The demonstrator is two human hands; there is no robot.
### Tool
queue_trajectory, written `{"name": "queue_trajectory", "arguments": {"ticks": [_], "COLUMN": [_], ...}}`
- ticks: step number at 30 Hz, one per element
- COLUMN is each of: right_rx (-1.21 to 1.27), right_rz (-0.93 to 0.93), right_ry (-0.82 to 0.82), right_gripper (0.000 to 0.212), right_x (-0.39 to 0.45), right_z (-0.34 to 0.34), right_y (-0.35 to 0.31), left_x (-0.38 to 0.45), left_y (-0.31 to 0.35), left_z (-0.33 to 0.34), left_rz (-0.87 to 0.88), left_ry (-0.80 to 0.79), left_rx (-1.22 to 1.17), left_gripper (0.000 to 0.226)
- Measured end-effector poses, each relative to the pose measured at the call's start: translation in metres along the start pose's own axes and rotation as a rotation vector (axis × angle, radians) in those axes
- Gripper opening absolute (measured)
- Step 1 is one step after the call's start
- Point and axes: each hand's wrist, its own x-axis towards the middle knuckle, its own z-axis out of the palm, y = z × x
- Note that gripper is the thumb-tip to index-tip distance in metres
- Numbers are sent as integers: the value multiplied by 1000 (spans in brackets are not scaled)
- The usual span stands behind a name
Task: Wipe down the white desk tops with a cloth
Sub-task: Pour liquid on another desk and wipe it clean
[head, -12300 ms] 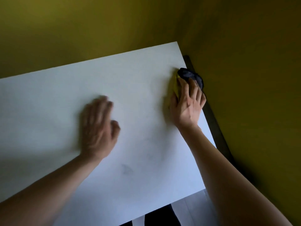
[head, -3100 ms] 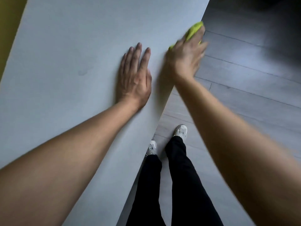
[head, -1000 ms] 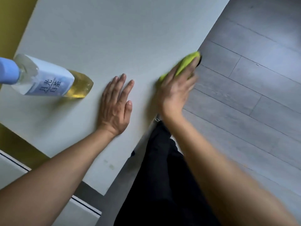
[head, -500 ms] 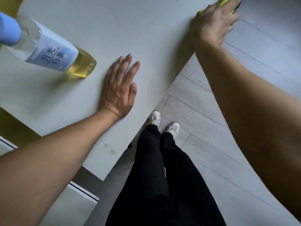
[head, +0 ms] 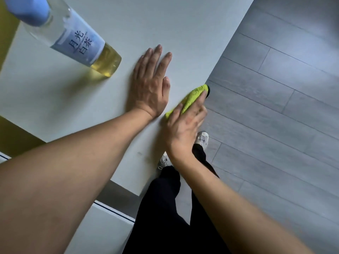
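Lime-green cloth (head: 191, 99) is lying at the white table's (head: 165, 21) front edge, the right hand (head: 184, 128) pressing down on it with fingers flat. Left hand (head: 150, 85) is resting open just beside. Tea bottle (head: 77, 39) is standing nearby.

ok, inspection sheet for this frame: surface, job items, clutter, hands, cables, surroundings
Surface: white desk top, small mark near its front edge.
Job's things: green cloth at the desk's right edge, pressed under the right hand.
Clutter: bottle, blue cap, pale yellow liquid, standing left of the left hand.
Grippers: left hand flat on the desk, holding nothing; right hand flat over the cloth.
Cables: nothing seen.
Surroundings: grey plank floor, yellow wall, person's dark trousers and white shoes.
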Motion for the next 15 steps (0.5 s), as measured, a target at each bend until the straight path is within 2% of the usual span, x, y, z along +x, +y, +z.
{"name": "queue_trajectory", "arguments": {"ticks": [3,8,11,15], "right_rx": [28,-8,-88,-142], "right_rz": [46,104,142,119], "right_ry": [39,122,182,212], "right_gripper": [68,64,61,60], "right_x": [2,79,113,106], "right_z": [2,-9,-13,-11], "right_y": [-3,-37,-50,-49], "left_x": [-2,-16,-66,-162], "left_y": [-1,-7,-15,-36], "left_z": [1,-2,-12,-38], "left_rz": [7,5,16,-52], "left_ry": [4,-13,-26,-32], "left_rx": [-18,-28,-30,35], "left_gripper": [58,60,59,56]}}
